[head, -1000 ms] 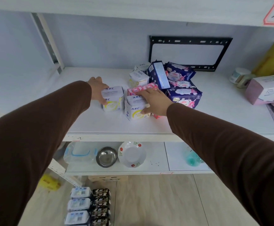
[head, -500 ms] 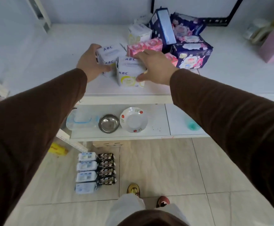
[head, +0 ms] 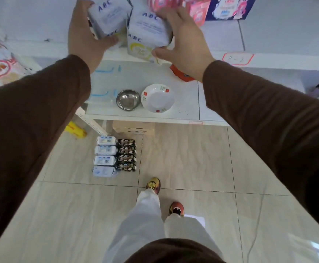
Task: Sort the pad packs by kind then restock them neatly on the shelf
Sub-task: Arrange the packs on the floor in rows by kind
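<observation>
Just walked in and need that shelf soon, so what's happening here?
A person is sorting pad packs. The left hand grips one white pack, and the right hand grips another at the shelf edge. Pink and dark blue packs sit behind. More packs lie in rows on the floor.

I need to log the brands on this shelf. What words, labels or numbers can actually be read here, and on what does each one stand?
"ABC" on the top and lower face of the white pack gripped by the left hand.
"ABC" twice on the white pack held by the right hand.
Red-bordered shelf tag: faint marks, unreadable.
Navy pack, pink packs, floor packs: print too blurred.
</observation>
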The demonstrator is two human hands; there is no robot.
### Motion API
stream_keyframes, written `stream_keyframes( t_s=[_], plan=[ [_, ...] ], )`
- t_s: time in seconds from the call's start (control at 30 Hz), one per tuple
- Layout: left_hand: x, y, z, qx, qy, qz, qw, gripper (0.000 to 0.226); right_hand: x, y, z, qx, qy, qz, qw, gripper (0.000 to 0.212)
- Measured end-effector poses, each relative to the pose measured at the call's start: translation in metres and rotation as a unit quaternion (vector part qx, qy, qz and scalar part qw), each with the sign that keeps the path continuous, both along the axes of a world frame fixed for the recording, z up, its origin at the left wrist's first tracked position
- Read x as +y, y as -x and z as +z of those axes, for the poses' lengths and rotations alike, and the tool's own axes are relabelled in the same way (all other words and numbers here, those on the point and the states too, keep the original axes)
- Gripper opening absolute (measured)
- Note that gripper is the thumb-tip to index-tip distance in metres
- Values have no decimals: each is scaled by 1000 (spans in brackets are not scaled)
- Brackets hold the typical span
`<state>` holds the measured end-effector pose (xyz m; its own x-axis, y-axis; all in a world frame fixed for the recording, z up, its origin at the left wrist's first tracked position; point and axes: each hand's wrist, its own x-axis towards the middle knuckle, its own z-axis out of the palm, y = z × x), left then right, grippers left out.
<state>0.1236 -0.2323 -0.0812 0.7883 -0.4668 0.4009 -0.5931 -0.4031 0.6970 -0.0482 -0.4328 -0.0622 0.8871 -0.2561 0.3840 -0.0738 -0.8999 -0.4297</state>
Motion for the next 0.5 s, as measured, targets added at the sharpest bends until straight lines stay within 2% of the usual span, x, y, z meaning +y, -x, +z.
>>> stream_keyframes(
  t_s=[0.2,0.5],
  plan=[
    [46,33,-13,-11,21,35,999,58,45,30,-17,-26,-28,32,999,73],
    [142,44,-47,-22,-2,43,999,61,145,40,-59,6,-57,16,998,72]
  ],
)
